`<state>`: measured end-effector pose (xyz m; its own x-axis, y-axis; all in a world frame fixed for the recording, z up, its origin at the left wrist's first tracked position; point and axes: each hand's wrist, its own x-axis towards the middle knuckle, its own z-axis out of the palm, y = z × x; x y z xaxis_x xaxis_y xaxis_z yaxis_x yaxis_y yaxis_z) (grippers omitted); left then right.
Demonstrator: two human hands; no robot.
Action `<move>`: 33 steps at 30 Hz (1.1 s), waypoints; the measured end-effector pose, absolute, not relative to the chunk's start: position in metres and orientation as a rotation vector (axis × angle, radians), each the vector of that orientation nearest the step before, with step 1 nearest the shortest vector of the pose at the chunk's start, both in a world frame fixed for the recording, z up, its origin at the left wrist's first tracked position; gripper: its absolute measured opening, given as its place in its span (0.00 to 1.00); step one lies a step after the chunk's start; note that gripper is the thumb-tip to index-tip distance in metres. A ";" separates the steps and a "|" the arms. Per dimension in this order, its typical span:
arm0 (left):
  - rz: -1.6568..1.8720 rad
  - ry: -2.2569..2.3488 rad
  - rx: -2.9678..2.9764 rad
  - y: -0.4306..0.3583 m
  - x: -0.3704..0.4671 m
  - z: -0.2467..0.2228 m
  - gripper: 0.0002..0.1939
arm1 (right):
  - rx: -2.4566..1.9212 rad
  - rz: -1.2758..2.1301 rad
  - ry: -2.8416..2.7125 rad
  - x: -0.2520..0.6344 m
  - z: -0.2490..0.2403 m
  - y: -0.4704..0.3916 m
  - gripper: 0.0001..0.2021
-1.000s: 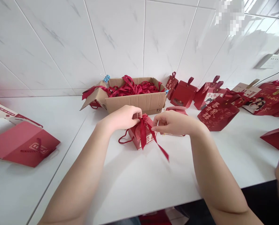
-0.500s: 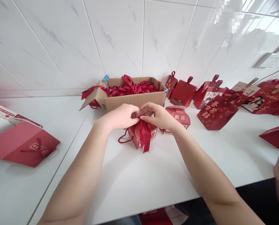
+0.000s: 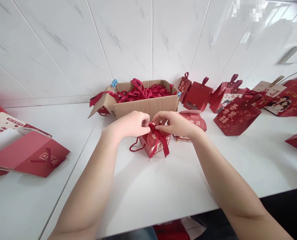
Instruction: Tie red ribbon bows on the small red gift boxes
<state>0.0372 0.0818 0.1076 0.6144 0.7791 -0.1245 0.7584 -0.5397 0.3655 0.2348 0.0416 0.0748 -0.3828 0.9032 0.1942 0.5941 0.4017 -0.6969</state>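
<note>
A small red gift box [image 3: 146, 146] with a rope handle at its left side sits on the white table. On top of it is a dark red ribbon [image 3: 164, 144], its knot between my hands and two tails hanging apart over the front. My left hand [image 3: 136, 124] pinches the ribbon by the knot from the left. From the right, my right hand [image 3: 169, 124] closes thumb and finger on the ribbon too. Just behind stands an open cardboard box [image 3: 146, 107] full of loose red ribbons [image 3: 143, 92].
A second red gift box [image 3: 192, 120] stands behind my right hand. Several red gift bags [image 3: 235, 115] line the wall at right. An opened red carton [image 3: 38, 151] lies at left. Blue binder clips [image 3: 114, 83] grip the cardboard box. A person's dark clothing [image 3: 285, 210] shows at lower right.
The ribbon tails, hanging together before, now spread apart below a visible knot. My hands have moved slightly apart. The view has shifted, and the other person's arm at right is mostly out of frame.
</note>
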 end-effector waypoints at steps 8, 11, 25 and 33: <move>0.070 1.103 2.443 0.086 0.036 0.106 0.07 | -1.268 0.625 -2.179 0.244 0.071 0.045 0.14; 0.087 1.080 2.435 0.086 0.036 0.106 0.05 | -1.207 0.590 -2.193 0.241 0.071 0.046 0.13; 0.104 1.118 2.418 0.091 0.033 0.104 0.08 | -1.221 0.575 -2.330 0.239 0.070 0.042 0.25; 0.112 1.136 2.398 0.091 0.032 0.104 0.06 | -1.297 0.650 -2.310 0.240 0.070 0.041 0.19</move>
